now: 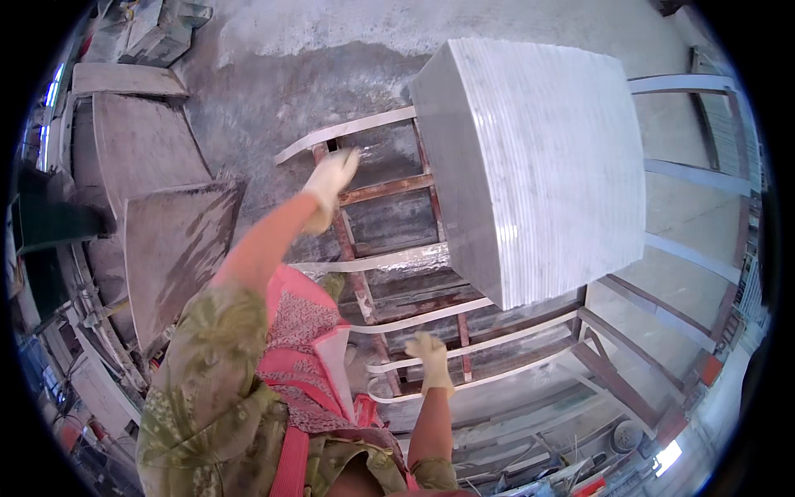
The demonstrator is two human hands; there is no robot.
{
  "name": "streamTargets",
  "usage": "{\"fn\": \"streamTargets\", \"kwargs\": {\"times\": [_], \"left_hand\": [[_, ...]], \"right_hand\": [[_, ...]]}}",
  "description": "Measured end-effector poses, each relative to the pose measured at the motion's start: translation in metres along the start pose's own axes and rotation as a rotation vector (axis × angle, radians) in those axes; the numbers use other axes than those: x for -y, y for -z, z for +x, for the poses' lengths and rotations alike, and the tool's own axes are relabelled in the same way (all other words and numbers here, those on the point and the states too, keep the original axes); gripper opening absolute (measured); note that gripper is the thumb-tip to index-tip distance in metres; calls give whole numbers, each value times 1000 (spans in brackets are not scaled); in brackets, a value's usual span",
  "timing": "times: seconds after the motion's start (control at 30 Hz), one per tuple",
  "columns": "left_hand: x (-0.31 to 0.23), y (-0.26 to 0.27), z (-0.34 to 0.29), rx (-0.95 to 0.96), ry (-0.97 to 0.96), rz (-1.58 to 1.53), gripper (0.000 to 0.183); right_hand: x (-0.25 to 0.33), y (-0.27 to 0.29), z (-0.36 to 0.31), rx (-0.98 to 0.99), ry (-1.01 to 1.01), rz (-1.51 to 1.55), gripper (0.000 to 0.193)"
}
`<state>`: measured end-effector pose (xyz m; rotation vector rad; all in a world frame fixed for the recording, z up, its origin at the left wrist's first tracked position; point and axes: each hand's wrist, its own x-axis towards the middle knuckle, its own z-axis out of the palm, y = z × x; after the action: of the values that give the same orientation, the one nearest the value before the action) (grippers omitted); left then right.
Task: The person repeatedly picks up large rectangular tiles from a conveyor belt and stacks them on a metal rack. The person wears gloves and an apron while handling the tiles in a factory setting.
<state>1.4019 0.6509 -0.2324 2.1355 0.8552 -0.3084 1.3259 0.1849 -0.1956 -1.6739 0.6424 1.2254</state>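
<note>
- The left hand [333, 178], in a pale glove and blurred, is over the near end of the rack, fingers loosely bent; nothing shows in it, and whether it grips the frame I cannot tell.
- The right hand [431, 364], also pale-gloved, is at the pale rails nearer the lower edge, its fingers partly curled; whether it touches or grips a rail I cannot tell.
- Close below the camera are a green patterned sleeve [215, 364] and a pink apron [298, 340] with a speckled print.
- Under both hands lies the metal rack [385, 190], with reddish-brown bars and pale strips along its rails.
- Beyond the hands, the stack of thin white slabs [563, 174] rests on the rack, a smooth grey face toward the person and the slab edges showing as close lines.
- To the left, large flat panels [174, 257] lean beside the rack.
- Past the stack, more pale rails [700, 176] extend rightward.
- Farther off, the grey concrete floor [281, 91] shows darker and lighter patches.
</note>
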Motion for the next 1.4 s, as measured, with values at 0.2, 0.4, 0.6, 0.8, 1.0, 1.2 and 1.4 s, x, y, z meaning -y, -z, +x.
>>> {"fn": "streamTargets", "kwargs": {"times": [0.2, 0.4, 0.6, 0.8, 1.0, 1.2, 1.4], "left_hand": [[132, -11, -244, 214, 142, 326, 38], [174, -8, -391, -250, 432, 53, 37], [193, -26, -519, -499, 447, 74, 34], [240, -31, -625, -679, 604, -48, 33], [249, -9, -711, -979, 483, -281, 37], [295, 35, -811, -1327, 308, -410, 30], [423, 64, -955, -1432, 456, 44, 31]], "right_hand": [[-85, 22, -79, -23, 33, 49, 45], [-114, 24, -123, -102, 257, 83, 48], [-161, 36, -123, -86, 575, 146, 39], [-245, 70, -95, -50, 752, -483, 29], [-315, 95, -21, 66, 1120, -1338, 29], [-270, -33, -122, 144, 861, -955, 28], [-288, -211, -253, 356, 668, -232, 34]]}}
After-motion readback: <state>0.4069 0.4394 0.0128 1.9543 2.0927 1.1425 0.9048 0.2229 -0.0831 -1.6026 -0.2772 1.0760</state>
